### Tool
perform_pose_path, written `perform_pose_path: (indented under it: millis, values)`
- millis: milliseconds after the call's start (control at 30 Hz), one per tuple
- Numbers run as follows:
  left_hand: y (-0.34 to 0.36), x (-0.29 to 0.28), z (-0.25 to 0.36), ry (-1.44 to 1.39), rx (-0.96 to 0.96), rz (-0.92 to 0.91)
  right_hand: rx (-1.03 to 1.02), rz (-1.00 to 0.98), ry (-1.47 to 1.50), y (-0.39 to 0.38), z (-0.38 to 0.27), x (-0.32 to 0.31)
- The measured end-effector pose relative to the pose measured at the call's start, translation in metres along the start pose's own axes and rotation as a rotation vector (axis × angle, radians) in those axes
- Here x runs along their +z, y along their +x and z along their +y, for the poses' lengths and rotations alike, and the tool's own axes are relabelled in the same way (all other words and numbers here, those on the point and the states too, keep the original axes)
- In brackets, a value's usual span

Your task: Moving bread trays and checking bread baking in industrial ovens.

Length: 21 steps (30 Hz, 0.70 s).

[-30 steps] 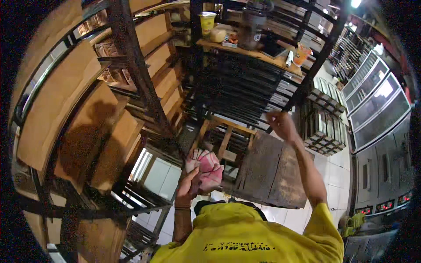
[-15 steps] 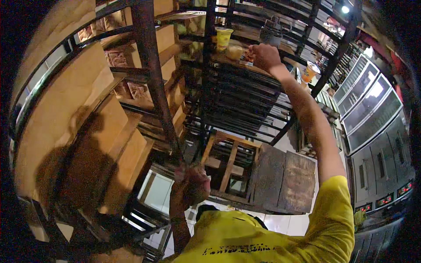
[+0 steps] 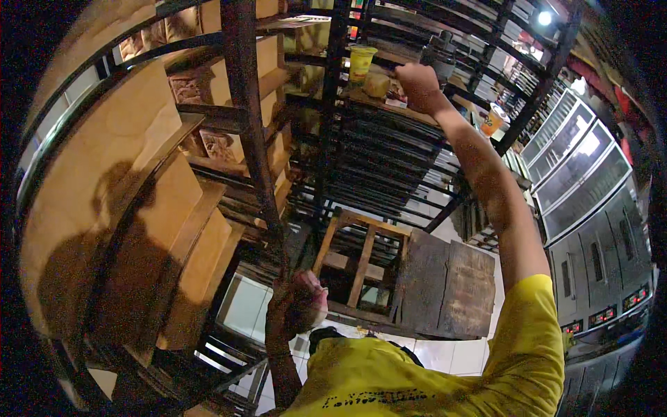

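Low in front of me, my left hand (image 3: 279,309), in shadow, is closed around a rounded pinkish-white bundle (image 3: 307,300) whose kind I cannot make out. My right hand (image 3: 419,87) is raised over a wooden shelf board (image 3: 361,98) on the dark rack. Its fingers are curled closed, and whatever they may hold is hidden. Just left of it sit a small pale and reddish item (image 3: 397,97) and a round pale-yellow object (image 3: 376,85). Behind these stands a yellow cup (image 3: 361,64). An orange cup with a pale lid (image 3: 494,119) is right of my wrist.
Dark rack posts (image 3: 251,139) rise close to my left arm. Brown trays or boards (image 3: 104,139) fill the rack at left, under my shadow. A wooden frame with a dark panel (image 3: 445,281) lies below. Grey ovens with lit displays (image 3: 603,317) and glass doors (image 3: 577,167) line the right.
My right hand has lifted slightly off the small reddish item, which now shows more. The bundle in my left hand has turned and is more visible. The whole view has shifted slightly.
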State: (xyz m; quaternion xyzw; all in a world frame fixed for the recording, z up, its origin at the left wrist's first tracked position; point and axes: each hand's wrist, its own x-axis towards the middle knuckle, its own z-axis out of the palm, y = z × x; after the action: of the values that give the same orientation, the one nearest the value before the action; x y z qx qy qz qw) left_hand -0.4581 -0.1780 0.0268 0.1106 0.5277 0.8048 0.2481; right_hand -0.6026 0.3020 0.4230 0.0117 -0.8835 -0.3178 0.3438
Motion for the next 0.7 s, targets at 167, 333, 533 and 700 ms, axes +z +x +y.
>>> perform_pose_path:
  millis: [167,333,533,700]
  values:
    - [-0.006,-0.006,0.002,-0.210,-0.106,0.018,0.109,-0.069,0.218,0.002,0.007,-0.008]
    - [0.011,-0.013,0.003,-0.366,-0.202,0.012,0.331,0.191,0.374,0.002,0.004,-0.012]
    - [0.035,-0.029,-0.020,-0.165,-0.126,-0.068,0.586,0.325,0.827,0.004,-0.021,-0.033]
    - [0.057,-0.042,-0.034,-0.001,-0.042,-0.150,0.859,0.294,2.094,-0.025,-0.024,-0.019]
